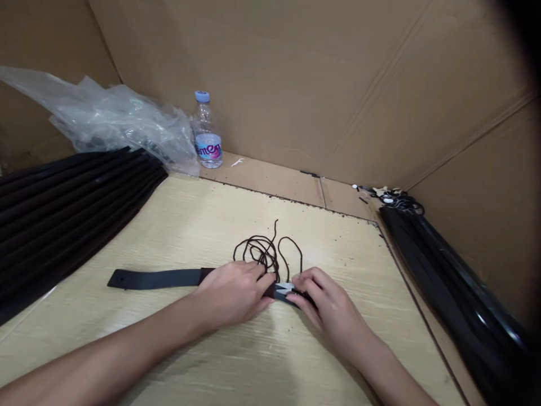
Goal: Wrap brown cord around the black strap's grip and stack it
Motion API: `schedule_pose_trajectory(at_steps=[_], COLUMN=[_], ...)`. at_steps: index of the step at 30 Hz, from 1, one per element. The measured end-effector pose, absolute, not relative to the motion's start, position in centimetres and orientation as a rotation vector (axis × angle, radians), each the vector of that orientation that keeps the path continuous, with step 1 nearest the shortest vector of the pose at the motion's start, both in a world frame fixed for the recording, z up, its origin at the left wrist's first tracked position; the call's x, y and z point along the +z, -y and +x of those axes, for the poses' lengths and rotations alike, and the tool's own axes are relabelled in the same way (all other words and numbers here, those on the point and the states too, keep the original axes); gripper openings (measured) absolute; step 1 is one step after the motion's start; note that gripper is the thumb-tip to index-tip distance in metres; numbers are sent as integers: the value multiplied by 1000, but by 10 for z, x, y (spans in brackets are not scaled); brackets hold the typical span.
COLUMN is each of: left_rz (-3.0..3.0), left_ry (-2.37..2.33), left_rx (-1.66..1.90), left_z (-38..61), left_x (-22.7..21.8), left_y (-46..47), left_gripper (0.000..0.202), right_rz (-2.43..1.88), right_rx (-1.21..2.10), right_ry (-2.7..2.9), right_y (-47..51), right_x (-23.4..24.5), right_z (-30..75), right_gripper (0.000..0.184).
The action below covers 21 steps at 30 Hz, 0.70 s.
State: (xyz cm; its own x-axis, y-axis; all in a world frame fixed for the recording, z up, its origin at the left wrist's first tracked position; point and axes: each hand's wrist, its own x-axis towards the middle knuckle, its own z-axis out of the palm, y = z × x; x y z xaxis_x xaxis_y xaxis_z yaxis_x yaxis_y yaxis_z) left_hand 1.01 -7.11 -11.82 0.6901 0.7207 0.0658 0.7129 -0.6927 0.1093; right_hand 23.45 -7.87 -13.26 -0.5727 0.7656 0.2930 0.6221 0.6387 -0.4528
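A flat black strap point(156, 278) lies across the pale wooden table point(169, 225), its left end free. My left hand point(231, 293) presses down on the strap's right part, fingers closed over it. My right hand point(327, 307) pinches the strap's right end, where a small grey and white piece point(282, 289) shows between the two hands. A tangle of thin dark cord point(266, 251) lies on the table just beyond my fingers and runs in under them.
A stack of black straps point(63, 214) covers the table's left side, with crumpled clear plastic bags point(118, 121) behind it. A water bottle point(207, 132) stands by the cardboard wall point(321, 79). A bundle of black straps in glossy wrap point(456, 293) lies along the right.
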Motion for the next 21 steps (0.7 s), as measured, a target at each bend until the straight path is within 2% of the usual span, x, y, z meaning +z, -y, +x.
schedule_pose_trajectory(at_steps=[10, 16, 21], left_rz=[2790, 2741, 2735], left_ry=[-1206, -1236, -1232], left_rx=[192, 250, 282], left_z=[11, 10, 11], left_x=[-119, -123, -125], left_y=[71, 72, 71], left_gripper=[22, 36, 33], right_rz=[-1068, -1036, -996], right_rx=[337, 305, 307], right_ry=[2408, 2439, 2485], right_y=[78, 76, 69], right_x=[-133, -132, -129], right_z=[230, 224, 222], right_gripper=[10, 12, 10])
